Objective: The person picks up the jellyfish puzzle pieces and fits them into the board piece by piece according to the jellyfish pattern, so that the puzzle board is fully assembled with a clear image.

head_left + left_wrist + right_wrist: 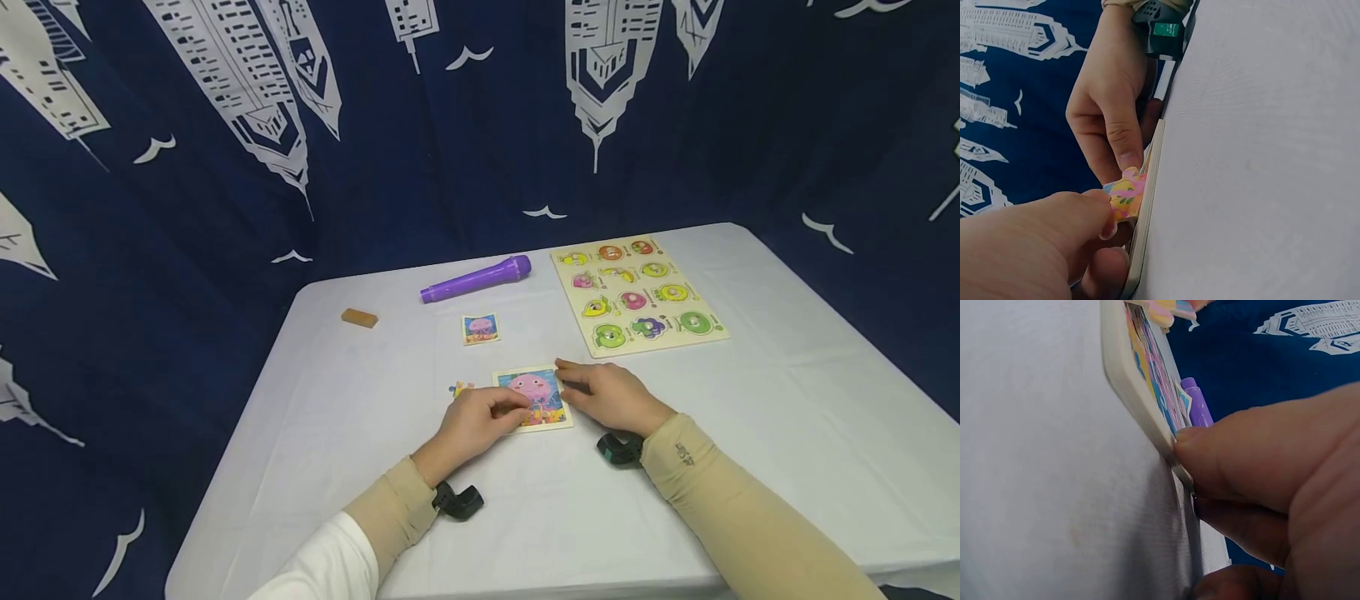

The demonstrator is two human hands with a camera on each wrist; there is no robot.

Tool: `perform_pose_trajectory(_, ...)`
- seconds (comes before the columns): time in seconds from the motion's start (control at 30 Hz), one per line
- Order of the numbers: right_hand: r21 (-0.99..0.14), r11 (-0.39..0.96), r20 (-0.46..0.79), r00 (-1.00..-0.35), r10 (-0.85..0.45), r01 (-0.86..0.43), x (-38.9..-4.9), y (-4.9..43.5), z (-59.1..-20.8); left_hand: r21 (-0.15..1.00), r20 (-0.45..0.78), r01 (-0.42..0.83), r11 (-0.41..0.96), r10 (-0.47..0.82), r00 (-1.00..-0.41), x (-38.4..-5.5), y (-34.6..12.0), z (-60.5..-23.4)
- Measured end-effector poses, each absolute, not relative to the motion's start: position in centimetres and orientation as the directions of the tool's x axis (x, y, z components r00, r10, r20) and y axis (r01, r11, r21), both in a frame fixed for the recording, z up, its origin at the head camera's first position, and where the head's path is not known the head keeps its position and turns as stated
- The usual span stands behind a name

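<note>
My left hand [476,423] pinches a small jigsaw piece [1126,197] between thumb and fingers, close over the lower left of a square puzzle board [549,427]. The piece shows yellow and pink with rounded knobs. A pink jellyfish picture [533,385] fills the board inside a pale raised rim; my left hand hides its lower left part. At the board's right side, my right hand [613,397] grips the rim, thumb [1192,435] on top and fingers by the edge. Partly behind my left hand lies a loose puzzle piece [461,388].
A small jellyfish picture card [480,328] lies beyond the board. Farther back are a purple microphone-shaped stick [476,279] and, to the left, a brown block [359,317]. A fruit puzzle board [628,312] lies at the back right of the white-covered table [750,400].
</note>
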State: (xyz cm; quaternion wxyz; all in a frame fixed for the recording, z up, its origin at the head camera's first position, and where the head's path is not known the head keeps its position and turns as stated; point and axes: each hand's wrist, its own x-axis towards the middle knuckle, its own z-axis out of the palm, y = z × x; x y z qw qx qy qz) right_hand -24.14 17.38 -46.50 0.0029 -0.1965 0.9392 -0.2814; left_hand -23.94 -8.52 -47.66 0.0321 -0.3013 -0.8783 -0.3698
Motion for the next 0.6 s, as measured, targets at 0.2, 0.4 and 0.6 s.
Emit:
perform_pose_trajectory(0.2, -0.53, 0.761, 0.116, -0.92, -0.373, -0.376, -24.17, 17.44, -46.54, 0.548, 0.281, 0.587, 0.596, 0.53, -0.8, -23.92, -8.43, -47.65)
perform_pose_trajectory(0.4, -0.537, 0.756, 0.118, -0.921, -0.372, -0.374, -24.12, 17.37, -46.46, 0.435, 0.288, 0.637, 0.637, 0.572, -0.768, -23.72, -8.53, -47.52)
perform_pose_trajectory(0.6, -0.536, 0.757, 0.114, -0.921, -0.372, -0.372, -24.07, 17.36, -46.39, 0.302, 0.395, 0.756, 0.58, 0.646, -0.654, -23.58, -8.69, -47.49)
